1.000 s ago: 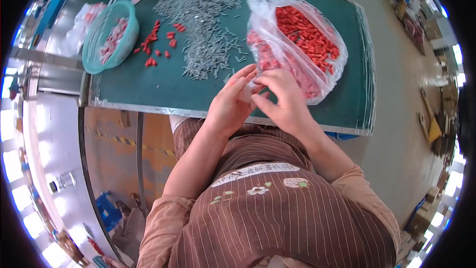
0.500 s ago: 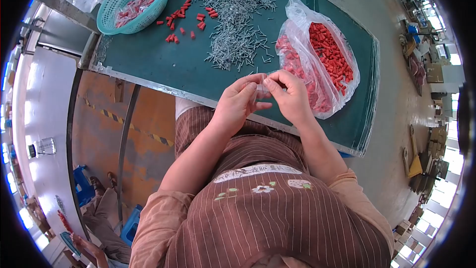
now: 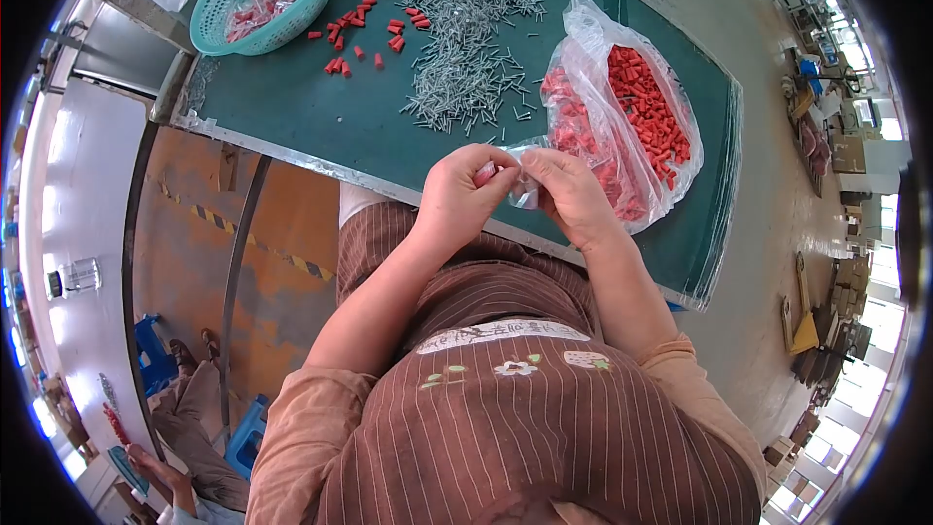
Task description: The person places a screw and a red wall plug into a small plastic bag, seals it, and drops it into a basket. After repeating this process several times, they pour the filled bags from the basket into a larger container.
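Both hands meet over the near edge of the green table (image 3: pixel 282 102). My left hand (image 3: pixel 462 192) is closed on a small clear plastic bag (image 3: pixel 527 192), with something red or pink showing between its fingers. Pinching the same bag from the other side is my right hand (image 3: pixel 570 192). Beyond them lies a pile of grey screws (image 3: pixel 457 49). A large clear bag of red plugs (image 3: pixel 646 117) rests just right of my right hand. Loose red plugs (image 3: pixel 360 15) are scattered left of the screws.
A turquoise basket (image 3: pixel 206 15) holding small bags with red pieces stands at the table's far left. Another person's hand (image 3: pixel 160 472) and legs show at lower left, near blue stools (image 3: pixel 248 436). Boxes (image 3: pixel 850 151) are stacked along the far right.
The small bag now shows more clearly, hanging between my hands. My left fingers have curled in, and my right fingers have turned down over the bag. The view has shifted slightly.
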Demonstrator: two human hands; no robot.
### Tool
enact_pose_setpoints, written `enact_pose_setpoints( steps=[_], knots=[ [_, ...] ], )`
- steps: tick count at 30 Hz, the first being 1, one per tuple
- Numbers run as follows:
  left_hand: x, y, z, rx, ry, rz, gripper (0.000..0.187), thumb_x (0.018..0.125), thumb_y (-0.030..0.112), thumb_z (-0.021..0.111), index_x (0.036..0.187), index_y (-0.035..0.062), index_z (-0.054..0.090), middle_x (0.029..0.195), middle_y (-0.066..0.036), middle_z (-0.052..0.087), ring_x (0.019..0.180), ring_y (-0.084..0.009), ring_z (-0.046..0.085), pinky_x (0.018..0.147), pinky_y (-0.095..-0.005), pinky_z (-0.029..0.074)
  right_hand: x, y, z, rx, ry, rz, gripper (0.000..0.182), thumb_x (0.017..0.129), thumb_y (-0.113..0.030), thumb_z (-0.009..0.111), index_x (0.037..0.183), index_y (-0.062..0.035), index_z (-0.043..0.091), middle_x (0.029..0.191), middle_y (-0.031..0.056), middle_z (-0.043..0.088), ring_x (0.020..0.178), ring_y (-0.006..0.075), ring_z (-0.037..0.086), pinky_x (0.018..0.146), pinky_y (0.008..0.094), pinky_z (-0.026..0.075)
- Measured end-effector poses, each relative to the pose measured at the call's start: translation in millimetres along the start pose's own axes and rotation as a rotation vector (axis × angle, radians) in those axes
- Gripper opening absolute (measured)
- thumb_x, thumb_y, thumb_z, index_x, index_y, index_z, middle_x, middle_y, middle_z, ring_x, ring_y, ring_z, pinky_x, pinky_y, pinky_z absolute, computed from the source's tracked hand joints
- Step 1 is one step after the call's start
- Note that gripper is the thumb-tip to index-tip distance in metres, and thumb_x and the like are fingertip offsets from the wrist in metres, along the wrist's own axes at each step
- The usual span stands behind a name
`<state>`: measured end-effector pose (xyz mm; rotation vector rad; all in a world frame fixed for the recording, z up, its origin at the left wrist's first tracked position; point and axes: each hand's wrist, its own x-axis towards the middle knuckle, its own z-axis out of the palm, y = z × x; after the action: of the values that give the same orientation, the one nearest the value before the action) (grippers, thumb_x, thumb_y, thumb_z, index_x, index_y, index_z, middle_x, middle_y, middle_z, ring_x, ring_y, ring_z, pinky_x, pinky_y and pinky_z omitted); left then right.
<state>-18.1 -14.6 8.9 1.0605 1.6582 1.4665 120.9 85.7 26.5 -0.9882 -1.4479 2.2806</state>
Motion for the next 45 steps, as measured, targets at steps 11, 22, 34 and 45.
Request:
enact_pose_setpoints(
  steps=[11,22,34,45],
  knots=[
    [0.4,-1.6,-0.3,-0.02,0.048,-0.047,0.018,0.088,0.018,0.067,0.097,0.002,0.066,0.076,0.0,0.061,0.069,-0.0069,0.049,0.064,-0.0248,0.045,-5.6,-8.3,-2.1,-0.493,0.117,-0.18,0.01,0.089,-0.009,0.066,0.09,0.001,0.066,0.075,0.0003,0.062,0.066,0.0049,0.053,0.059,0.0221,0.043],
    [4.0,14.6,-22.9,-0.079,-0.073,-0.306,0.018,0.085,0.018,0.068,0.09,0.0004,0.068,0.061,0.002,0.051,0.055,-0.0066,0.045,0.051,-0.0253,0.04,7.7,-23.4,0.2,-0.567,-0.033,-0.163,0.014,0.088,-0.01,0.068,0.093,0.0019,0.064,0.08,0.0003,0.064,0.069,0.0075,0.056,0.062,0.0231,0.045],
    [1.0,-4.6,-3.5,-0.108,-0.048,-0.312,0.015,0.086,0.016,0.07,0.086,0.0024,0.065,0.071,0.007,0.052,0.064,-0.0002,0.042,0.056,-0.0175,0.036,1.0,-3.6,9.7,-0.63,0.142,-0.33,0.017,0.088,-0.013,0.066,0.096,0.0017,0.063,0.087,0.0091,0.066,0.078,0.0135,0.063,0.071,0.0286,0.05],
    [-3.6,-7.1,2.1,-0.133,-0.047,-0.404,0.018,0.083,0.017,0.072,0.082,0.0008,0.066,0.065,0.002,0.054,0.062,-0.003,0.044,0.057,-0.0232,0.042,4.4,2.3,-4.4,-0.598,0.099,-0.206,0.018,0.087,-0.01,0.065,0.099,0.0027,0.066,0.088,0.0073,0.069,0.081,0.0101,0.063,0.074,0.0267,0.05]
  ],
)
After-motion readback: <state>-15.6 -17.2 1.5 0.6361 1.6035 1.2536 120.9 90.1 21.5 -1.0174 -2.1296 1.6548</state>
